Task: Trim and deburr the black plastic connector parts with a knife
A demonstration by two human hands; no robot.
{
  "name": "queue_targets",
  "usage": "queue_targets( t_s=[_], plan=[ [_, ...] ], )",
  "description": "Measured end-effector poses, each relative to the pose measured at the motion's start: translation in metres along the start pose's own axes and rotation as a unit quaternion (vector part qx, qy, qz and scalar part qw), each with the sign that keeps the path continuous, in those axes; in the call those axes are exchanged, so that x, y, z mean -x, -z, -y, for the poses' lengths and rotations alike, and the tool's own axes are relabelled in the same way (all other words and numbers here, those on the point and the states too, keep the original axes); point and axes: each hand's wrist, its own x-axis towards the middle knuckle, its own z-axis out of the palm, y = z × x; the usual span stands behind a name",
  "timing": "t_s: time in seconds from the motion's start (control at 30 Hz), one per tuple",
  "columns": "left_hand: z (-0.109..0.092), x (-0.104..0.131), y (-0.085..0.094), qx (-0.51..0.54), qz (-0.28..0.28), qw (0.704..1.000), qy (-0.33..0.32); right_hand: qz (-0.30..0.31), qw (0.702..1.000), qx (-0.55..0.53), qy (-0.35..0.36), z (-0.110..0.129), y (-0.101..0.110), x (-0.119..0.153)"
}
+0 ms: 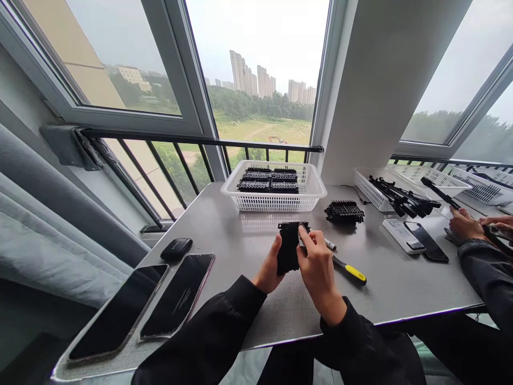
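Note:
My left hand (269,267) grips a flat black plastic part (287,248) by its left side and underside, just above the table. Over the part's right side, my right hand (318,264) holds a small light-coloured object (301,239), partly hidden by the fingers. Beyond them a white basket (276,203) contains several black ribbed parts (268,180). A stack of similar black parts (344,212) lies on the table to the right. Beside my right hand is a tool with a yellow and black handle (355,274).
Two phones (120,310) (180,294) and a black case (176,248) lie at the left. At the right are a white device (403,236), another phone (427,241), baskets (374,192) with long black parts, and a co-worker's hands (465,224). A railing (208,141) stands behind the table (224,235).

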Motion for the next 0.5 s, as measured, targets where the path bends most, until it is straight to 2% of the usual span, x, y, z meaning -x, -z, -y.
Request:
queue_targets(
  t_s=[0.23,0.5],
  plan=[
    [0.0003,0.0013,-0.0039,0.012,-0.007,0.999,-0.050,0.035,0.999,-0.008,-0.035,0.0115,-0.0050,0.0017],
    [0.0021,0.0005,-0.0034,-0.029,-0.014,0.999,-0.039,0.040,0.997,-0.059,-0.041,0.0076,-0.0012,-0.0002]
  ],
)
